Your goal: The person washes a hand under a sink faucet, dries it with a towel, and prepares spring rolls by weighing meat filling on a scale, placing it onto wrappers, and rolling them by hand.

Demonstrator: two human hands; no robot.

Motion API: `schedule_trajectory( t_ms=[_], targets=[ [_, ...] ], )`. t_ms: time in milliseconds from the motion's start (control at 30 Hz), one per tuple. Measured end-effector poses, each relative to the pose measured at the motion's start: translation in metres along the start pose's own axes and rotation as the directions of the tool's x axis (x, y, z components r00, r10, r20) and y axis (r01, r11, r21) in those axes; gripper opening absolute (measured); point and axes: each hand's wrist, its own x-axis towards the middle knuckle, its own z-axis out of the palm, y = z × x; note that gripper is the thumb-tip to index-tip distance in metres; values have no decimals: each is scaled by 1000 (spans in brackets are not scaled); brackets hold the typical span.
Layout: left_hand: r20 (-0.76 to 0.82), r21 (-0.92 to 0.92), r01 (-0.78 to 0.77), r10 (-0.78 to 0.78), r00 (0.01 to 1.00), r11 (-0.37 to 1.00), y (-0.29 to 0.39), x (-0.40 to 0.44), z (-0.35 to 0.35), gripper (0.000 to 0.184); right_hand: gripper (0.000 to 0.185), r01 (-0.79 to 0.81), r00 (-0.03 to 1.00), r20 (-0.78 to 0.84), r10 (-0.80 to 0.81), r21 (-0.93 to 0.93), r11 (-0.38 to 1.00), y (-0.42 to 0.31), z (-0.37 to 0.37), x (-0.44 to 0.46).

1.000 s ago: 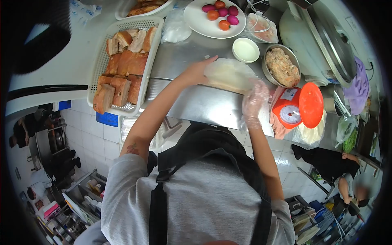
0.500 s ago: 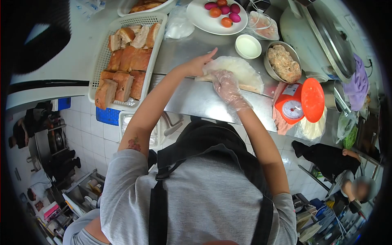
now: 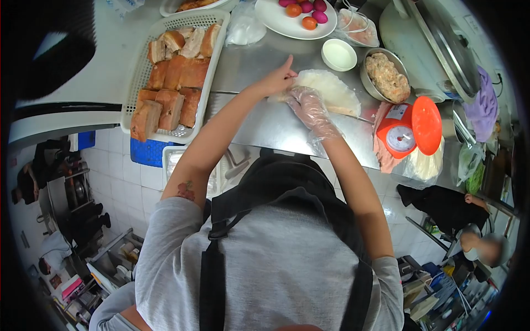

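A thin, translucent whitish sheet (image 3: 331, 91), rounded along its far edge, lies on the steel counter; its exact kind I cannot make out. My left hand (image 3: 276, 83) is bare and closed at the sheet's left end, with one digit pointing away from me. In a clear plastic glove, my right hand (image 3: 312, 113) presses its bent fingers onto the near left part of the sheet, close beside my left fingers. What lies under those fingers is hidden. Beyond the sheet stands a bowl of white contents (image 3: 339, 55). To its right is a metal bowl of minced filling (image 3: 386, 77).
A white basket (image 3: 126, 105) of roast pork pieces (image 3: 176, 77) stands left. At the back is a plate (image 3: 270, 22) of purple and orange balls. A red scale (image 3: 398, 132) sits right, on a pink cloth (image 3: 385, 157). Another person (image 3: 441, 212) is at lower right.
My gloved right hand has shifted slightly left along the sheet, closer to my left hand. The counter and its things appear slightly shifted in view.
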Motion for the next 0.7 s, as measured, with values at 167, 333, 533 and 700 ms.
schedule_trajectory(
  t_ms=[167,333,533,700],
  targets=[
    [-36,189,-7,14,999,982,19,-8,3,84,31,-17,999,30,19,-40,999,-14,-2,-4],
    [-69,107,-25,32,997,994,11,-8,7,84,31,1,1000,-5,-2,-54,999,-10,14,0],
    [-147,229,-10,44,988,973,27,-16,14,83,34,45,999,22,-42,-141,989,-16,12,1],
    [-193,286,-39,98,976,958,20,-16,21,86,37,-5,987,156,25,-128,992,6,-19,-12]
  ],
)
